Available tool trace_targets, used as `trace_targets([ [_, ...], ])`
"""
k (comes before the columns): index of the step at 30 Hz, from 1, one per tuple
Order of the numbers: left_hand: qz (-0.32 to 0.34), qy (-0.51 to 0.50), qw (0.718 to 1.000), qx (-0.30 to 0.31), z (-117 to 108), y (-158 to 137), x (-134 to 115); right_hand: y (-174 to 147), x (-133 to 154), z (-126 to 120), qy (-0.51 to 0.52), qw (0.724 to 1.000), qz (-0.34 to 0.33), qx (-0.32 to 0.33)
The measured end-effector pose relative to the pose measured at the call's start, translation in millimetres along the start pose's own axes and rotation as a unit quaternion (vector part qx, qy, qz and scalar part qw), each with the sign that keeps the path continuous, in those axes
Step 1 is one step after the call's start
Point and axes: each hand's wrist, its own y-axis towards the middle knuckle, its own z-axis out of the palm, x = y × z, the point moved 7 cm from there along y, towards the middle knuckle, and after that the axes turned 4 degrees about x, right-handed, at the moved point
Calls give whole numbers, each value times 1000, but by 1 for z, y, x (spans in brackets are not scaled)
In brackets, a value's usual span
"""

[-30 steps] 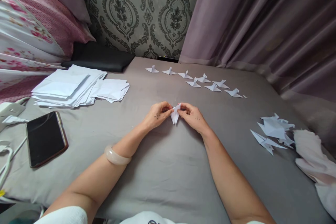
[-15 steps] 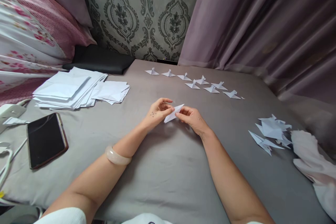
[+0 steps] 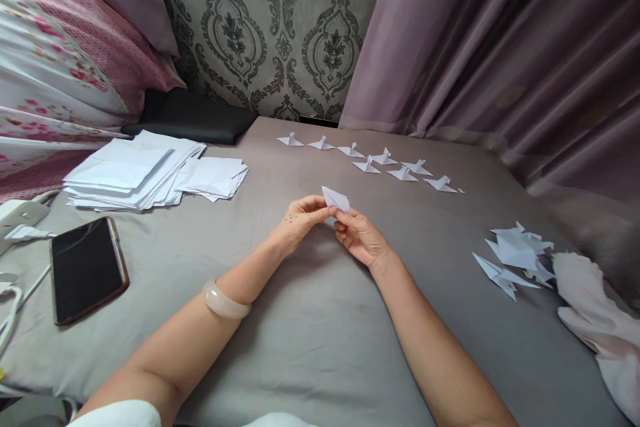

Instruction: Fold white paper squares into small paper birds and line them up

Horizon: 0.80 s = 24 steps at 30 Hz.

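Observation:
A small folded piece of white paper is held up between both hands, above the grey cloth surface. My left hand pinches its lower left edge with thumb and fingers. From the right, my right hand grips the lower edge, thumb on the near side and fingers curled. The two thumbs come close together below the paper. Past the hands, several white origami birds stand in two loose rows with wings spread.
At the left lie a stack of white paper sheets, a smaller paper pile and a phone. More folded birds are heaped at the right, beside a pale crumpled cloth. A black flat cushion lies at the back.
The folded paper has turned, its point now aiming up and left instead of up and right, and it sits slightly higher. My right hand has rotated, showing more of its palm side.

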Motion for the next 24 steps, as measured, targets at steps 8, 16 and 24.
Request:
trace_targets([
  [8,56,138,988,-47,-12,1,-8,-5,26,-4,-249,958,-141,-34],
  [16,270,499,823,-36,3,-13,-33,-26,53,11,-540,744,-384,-90],
  [24,219,697,676,99,14,-11,-10,-27,27,24,-761,558,-328,-35],
])
